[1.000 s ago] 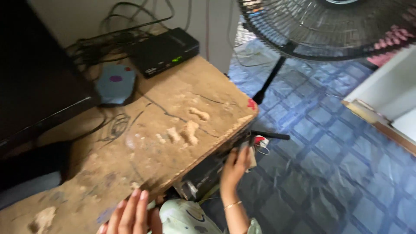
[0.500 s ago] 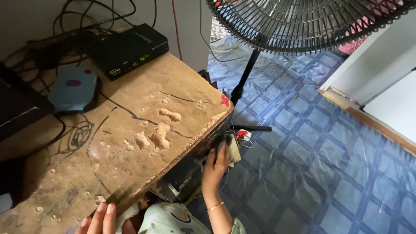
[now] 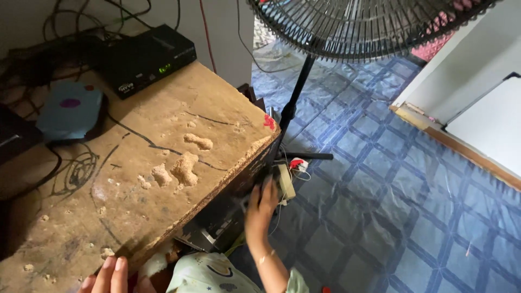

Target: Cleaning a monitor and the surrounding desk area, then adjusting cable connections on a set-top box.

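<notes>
Right hand (image 3: 261,206) reaches under the worn table edge (image 3: 228,173), fingers loosely spread, tips just beside the beige power strip (image 3: 285,182) on the floor; contact unclear; left hand (image 3: 106,275) lies flat on the tabletop corner, fingers together.

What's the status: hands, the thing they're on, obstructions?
Right hand open, reaching the pale power strip under the table. Left hand open on the table's near edge. Fan stand close behind the strip.

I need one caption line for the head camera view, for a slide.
Right hand reaches toward a power strip under a worn wooden table; left hand rests at its near edge.
</notes>
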